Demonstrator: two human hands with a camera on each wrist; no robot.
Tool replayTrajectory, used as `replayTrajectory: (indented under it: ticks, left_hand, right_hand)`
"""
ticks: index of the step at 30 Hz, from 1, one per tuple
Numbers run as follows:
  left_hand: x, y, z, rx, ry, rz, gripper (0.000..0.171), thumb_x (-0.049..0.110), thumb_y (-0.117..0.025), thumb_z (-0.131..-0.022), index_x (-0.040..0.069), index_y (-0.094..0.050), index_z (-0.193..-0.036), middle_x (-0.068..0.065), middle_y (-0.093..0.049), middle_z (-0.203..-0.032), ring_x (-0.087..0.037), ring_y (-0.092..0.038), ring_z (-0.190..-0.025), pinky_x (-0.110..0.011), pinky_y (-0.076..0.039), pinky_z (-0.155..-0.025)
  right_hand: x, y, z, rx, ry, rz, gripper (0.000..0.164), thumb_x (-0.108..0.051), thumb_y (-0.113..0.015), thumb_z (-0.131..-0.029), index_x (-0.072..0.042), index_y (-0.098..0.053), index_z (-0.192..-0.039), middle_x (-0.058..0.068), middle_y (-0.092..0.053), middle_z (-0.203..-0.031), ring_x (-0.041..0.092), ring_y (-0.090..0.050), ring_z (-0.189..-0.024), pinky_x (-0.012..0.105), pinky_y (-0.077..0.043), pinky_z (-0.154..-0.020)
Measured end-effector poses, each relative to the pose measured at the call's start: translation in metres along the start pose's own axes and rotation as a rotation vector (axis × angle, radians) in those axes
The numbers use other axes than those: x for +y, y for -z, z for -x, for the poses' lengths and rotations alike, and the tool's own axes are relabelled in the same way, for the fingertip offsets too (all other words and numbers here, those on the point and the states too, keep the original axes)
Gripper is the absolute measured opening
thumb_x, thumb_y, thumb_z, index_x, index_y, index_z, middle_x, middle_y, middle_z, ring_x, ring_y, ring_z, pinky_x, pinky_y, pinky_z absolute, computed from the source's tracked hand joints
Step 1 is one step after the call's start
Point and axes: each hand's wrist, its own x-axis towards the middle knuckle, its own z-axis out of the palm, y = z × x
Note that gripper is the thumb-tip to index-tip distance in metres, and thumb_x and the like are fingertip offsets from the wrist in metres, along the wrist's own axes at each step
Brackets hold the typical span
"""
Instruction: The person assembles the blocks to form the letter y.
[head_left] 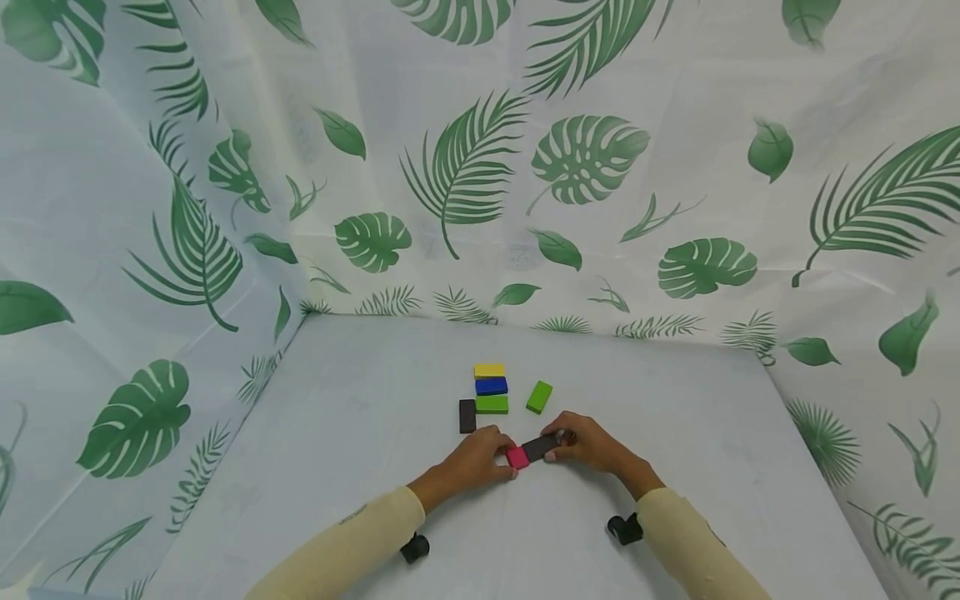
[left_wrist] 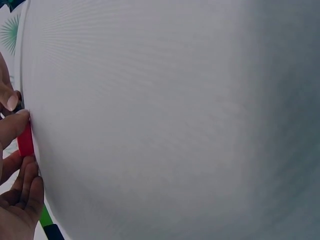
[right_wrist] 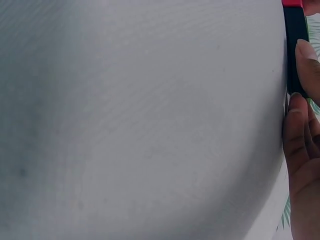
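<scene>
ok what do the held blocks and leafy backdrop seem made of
The red block and adjoining dark block look like painted wood or plastic, fairly matte, with flat colour and crisp edges. The leafy backdrop seems thin fabric or plastic sheeting, slightly shiny, with creases.

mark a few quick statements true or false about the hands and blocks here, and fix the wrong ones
1. The left hand holds the red block. True.
2. The right hand holds a white block. False: it holds a dark block.
3. The blue block lies between the yellow block and a green block. True.
4. There is only one green block. False: a second green block lies apart, to the right.
5. The red block is at one end of the held dark block. True.
</scene>
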Motion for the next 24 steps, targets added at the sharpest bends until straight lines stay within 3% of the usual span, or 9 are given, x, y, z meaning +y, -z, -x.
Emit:
replayTrajectory:
  ticks: [24]
  left_hand:
    - [-0.0021, 0.0015, -0.0001, -0.015, -0.024, 0.006, 0.043, 0.033, -0.081, -0.085, 0.013, -0.072, -0.122, 0.007, -0.059, -0.093, -0.001, -0.05, -0.083, -0.016, -0.047, -0.076]
  right_hand:
    - [-0.0011, 0.0002, 0.0013, 0.015, -0.01, -0.022, 0.038, -0.019, -0.083, -0.083, -0.011, -0.069, -0.117, 0.001, -0.059, -0.093, 0.008, -0.054, -0.079, 0.022, -0.046, -0.07]
